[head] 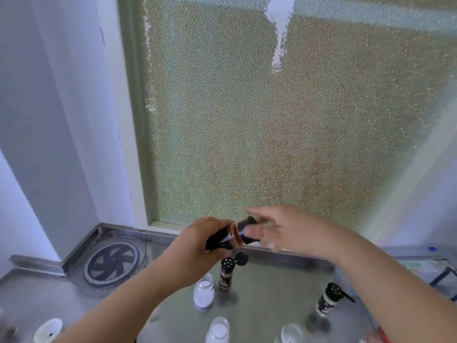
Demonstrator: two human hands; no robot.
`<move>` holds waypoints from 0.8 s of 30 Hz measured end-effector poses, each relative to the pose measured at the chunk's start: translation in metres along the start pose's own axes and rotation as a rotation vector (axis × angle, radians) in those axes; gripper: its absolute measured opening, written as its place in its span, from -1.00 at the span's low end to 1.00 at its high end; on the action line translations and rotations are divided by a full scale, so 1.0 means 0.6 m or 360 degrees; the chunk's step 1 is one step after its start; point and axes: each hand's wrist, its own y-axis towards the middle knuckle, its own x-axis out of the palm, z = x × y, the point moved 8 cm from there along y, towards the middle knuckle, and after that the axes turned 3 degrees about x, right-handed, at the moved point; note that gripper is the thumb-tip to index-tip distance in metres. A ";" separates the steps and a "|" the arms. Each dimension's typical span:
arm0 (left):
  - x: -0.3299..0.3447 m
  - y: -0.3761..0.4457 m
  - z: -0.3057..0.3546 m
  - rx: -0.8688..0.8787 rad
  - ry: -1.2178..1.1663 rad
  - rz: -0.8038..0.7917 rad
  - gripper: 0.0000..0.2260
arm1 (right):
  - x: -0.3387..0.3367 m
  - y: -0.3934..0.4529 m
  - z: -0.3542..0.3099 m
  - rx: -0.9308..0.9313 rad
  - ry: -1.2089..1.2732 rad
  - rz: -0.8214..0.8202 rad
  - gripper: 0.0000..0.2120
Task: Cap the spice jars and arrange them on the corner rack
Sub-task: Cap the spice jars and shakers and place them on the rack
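Observation:
My left hand (197, 237) grips a dark spice jar (230, 235) with brown contents, tilted in the air above the counter. My right hand (279, 230) is blurred; its fingers are curled round the jar's black cap (247, 225). Below stand a dark-labelled jar (226, 274) with its flip lid open, a white-filled jar (327, 299) with an open black shaker lid, and three uncapped glass jars of white powder: one (203, 290) in the middle, one (218, 330) nearer me, one (291, 334) at the bottom right.
The steel counter (267, 293) runs under a frosted window (272, 120). A round fan-like cover (112, 262) lies in the left corner. A white lid (48, 330) sits at bottom left. A black wire frame (445, 278) shows at the right edge.

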 end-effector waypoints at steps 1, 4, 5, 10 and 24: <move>-0.003 -0.002 -0.004 -0.0039 -0.0028 0.0025 -0.58 | -0.008 -0.004 -0.006 -0.0061 -0.0054 -0.0005 -0.44; -0.004 -0.005 -0.006 -0.0055 -0.0021 0.0027 -0.59 | -0.016 -0.007 -0.018 -0.0170 -0.0142 0.0120 -0.48; -0.002 -0.007 -0.003 -0.0026 0.0005 0.0009 -0.60 | -0.015 -0.005 -0.020 -0.0175 -0.0161 0.0173 -0.56; -0.004 -0.024 0.007 0.0069 0.0126 0.0045 -0.61 | -0.001 0.000 -0.023 -0.0147 0.0068 0.0138 -0.87; -0.011 -0.033 -0.019 -0.0256 -0.0277 -0.0237 -0.66 | 0.024 0.002 -0.035 -0.0286 0.0079 0.0200 -0.66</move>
